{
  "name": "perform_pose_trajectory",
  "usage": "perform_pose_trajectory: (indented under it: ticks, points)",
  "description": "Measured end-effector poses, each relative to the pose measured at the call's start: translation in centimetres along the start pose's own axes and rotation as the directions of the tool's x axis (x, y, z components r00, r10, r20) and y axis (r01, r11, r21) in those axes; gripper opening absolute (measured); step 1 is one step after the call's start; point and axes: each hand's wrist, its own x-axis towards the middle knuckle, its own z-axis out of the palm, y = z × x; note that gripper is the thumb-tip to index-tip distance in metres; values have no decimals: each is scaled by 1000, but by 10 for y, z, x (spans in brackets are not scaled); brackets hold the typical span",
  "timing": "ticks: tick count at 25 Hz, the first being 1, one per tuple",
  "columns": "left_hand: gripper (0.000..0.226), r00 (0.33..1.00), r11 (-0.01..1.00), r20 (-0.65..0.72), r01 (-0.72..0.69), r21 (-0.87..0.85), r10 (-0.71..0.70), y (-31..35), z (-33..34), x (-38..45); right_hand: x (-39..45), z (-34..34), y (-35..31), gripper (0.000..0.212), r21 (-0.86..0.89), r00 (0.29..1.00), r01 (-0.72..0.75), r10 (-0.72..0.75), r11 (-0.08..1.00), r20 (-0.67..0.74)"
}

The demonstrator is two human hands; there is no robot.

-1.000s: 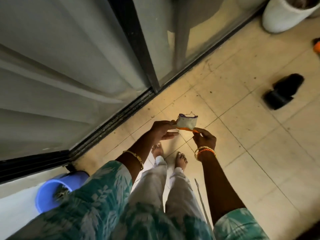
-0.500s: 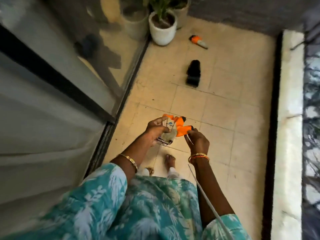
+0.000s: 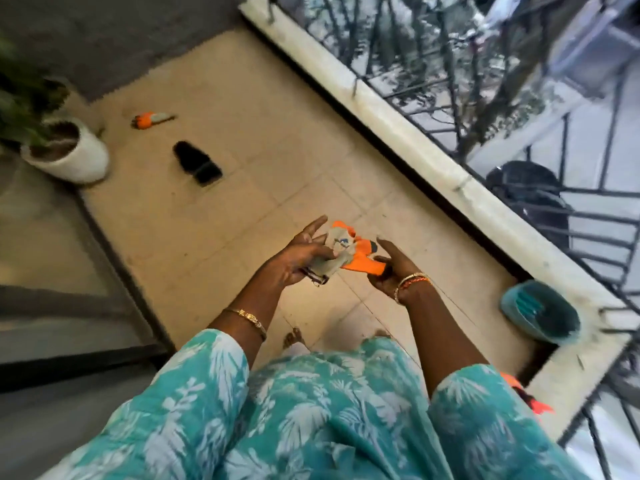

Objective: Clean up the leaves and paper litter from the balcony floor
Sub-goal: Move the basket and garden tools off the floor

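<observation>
**Orange-and-grey glove in hand, second glove still on the floor**

Orange and grey fabric: one glove (image 3: 349,252) is held between my hands above the floor (image 3: 277,174). My left hand (image 3: 298,258) grips its grey cuff, thumb and lower fingers curled, upper fingers straight. My right hand (image 3: 391,268) holds the orange finger end from below. The glove's long axis runs left to right, cuff toward the left hand, so in my judgement the right hand goes in next. A second glove (image 3: 152,119) lies far left, near the pot (image 3: 69,157). No leaves or paper can be made out; the view is blurred.
</observation>
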Motion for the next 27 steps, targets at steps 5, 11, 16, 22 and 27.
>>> perform_pose_trajectory:
  ticks: [5, 11, 16, 22, 27]
  points:
    - [63, 970, 971, 142, 172, 168, -196, -40, 99, 23, -34, -109, -18, 18, 196, 998, 62, -54, 979, -43]
    - [30, 922, 878, 184, 242, 414, -341, -109, 243, 59, -62, -268, -59, 5, 323, 978, 140, -79, 936, -194]
    - [39, 872, 764, 192, 266, 588, -451, -141, 330, 93, -67, -365, -86, 17, 507, 954, 226, -83, 832, -288]
    - [17, 898, 706, 134, 230, 669, -419, -159, 408, 154, -63, -439, -127, 28, 538, 897, 375, -149, 755, -416]
    - [15, 918, 619, 82, 193, 762, -388, -168, 477, 228, -41, -491, -167, 12, 598, 881, 397, -106, 697, -461]
